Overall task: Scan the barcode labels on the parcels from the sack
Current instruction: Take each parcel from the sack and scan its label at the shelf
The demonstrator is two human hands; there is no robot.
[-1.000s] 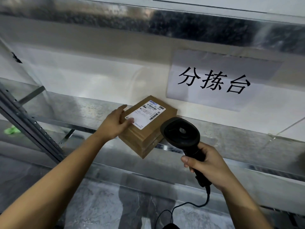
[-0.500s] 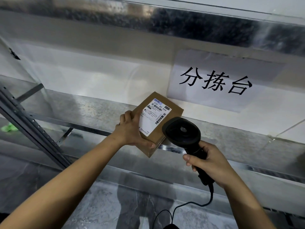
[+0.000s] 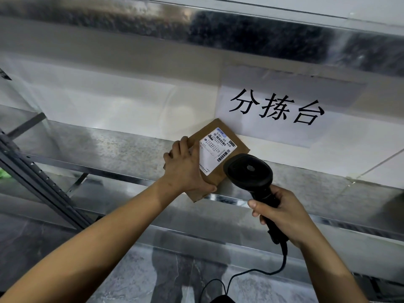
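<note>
Left hand grips the box, label up; right hand is wrapped around the scanner, seemingly aimed at its barcode.

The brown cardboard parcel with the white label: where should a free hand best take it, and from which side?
Probably the bare left edge of the brown cardboard parcel, approached from the left: the white barcode label stays uncovered there.

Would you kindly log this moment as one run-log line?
left hand grips parcel | right hand grips scanner | label faces up
</note>
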